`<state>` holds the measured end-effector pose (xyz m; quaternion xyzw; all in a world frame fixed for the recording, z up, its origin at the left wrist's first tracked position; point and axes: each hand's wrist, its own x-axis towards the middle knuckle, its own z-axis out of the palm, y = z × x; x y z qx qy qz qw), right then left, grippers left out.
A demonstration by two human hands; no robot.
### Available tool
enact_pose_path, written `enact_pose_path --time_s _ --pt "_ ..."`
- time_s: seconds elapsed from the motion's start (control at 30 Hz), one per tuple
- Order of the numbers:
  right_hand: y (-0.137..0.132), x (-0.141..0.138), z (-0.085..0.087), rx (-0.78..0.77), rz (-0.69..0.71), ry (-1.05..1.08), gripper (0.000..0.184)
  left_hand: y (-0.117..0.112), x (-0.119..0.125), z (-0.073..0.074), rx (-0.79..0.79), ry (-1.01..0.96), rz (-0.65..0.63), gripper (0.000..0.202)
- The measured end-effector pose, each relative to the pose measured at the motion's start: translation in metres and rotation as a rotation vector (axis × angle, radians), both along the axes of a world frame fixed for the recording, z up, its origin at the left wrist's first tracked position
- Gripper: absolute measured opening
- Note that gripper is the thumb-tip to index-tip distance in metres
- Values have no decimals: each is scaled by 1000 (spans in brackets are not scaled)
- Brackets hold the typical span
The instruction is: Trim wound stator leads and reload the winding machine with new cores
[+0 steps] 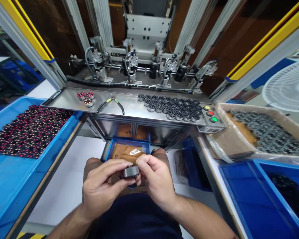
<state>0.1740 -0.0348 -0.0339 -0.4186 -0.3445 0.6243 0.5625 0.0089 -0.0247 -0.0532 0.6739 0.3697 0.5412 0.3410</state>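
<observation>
left hand [102, 191] bare | right hand [158, 182] bare | forearms [72, 222] uncovered | dark navy garment [137, 215] on torso

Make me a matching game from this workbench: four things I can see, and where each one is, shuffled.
Things
1. pliers
2. grey ring part
3. red-wound coils
4. coloured push buttons

Places
A. heaped in the blue tray on the left
B. at the right end of the steel shelf
C. pinched between the left hand and the right hand
D. lying on the steel shelf, left of its middle

Pairs: 1-D, 2-C, 3-A, 4-B.
</observation>
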Motion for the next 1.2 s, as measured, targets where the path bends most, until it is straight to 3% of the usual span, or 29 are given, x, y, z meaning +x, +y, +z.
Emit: enact_pose_path --time_s 0.07,0.13,0.23,0.33,0.4,0.47,0.53,0.67,0.73,0.8,0.93,1.2 --pt "1 5 4 204 -47 -153 25 2 2 4 6 -65 -97 49" --pt "1 13 8 489 -126 -377 19 4 6 9 -113 -227 -179 54" --pt "1 27 11 880 -166 -715 9 6 13 17 -506 -477 -342 67" --pt "2 38 12 1096 -116 -884 11 6 17 21 -946 -510 -642 52" --pt "2 41 14 1163 -112 -898 11 5 18 21 -1023 -496 -719 38" --pt "0 41 15 1142 -116 -881 11 4 18 19 -936 -521 -649 27" --pt "-4 38 16 1021 -133 -843 12 2 19 17 -797 -542 -571 29" --pt "-12 27 12 656 -159 -625 13 -2 21 16 -371 -391 -351 44" --pt "-13 21 7 450 -111 -434 19 -5 22 16 -157 -267 -224 58" --pt "-13 17 1 256 -28 -221 25 -7 24 14 -38 -205 -153 71" --pt "-12 12 -8 81 33 -4 29 -10 26 13 -32 -225 -120 78" --pt "-14 13 -12 108 25 -16 20 -6 24 19 -209 -287 -122 76"
